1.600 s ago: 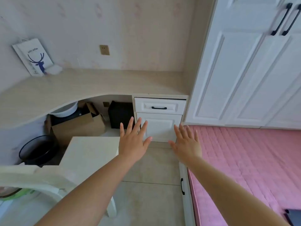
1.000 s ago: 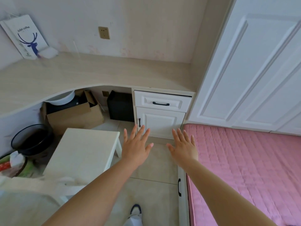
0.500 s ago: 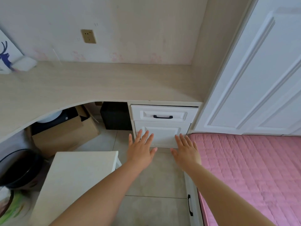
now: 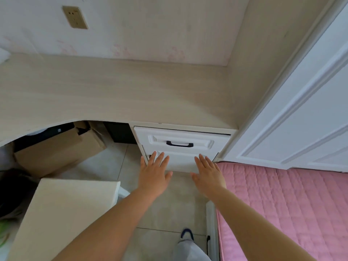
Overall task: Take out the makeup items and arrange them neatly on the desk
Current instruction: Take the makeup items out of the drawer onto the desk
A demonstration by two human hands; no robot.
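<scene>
Head view: left hand [image 4: 153,176] and right hand [image 4: 209,176] flat, splayed, empty, before panelled white drawer [image 4: 180,143].

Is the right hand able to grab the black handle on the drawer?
Probably yes. The right hand is open and empty, just below the black handle, with nothing between them.

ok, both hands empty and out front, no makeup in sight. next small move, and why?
Probably reach the right hand up to the black handle and pull the drawer open. The desk top shows no makeup items, both the right and the left hand are open and empty just below the drawer, and it looks shut or barely ajar. Its contents are hidden.
</scene>
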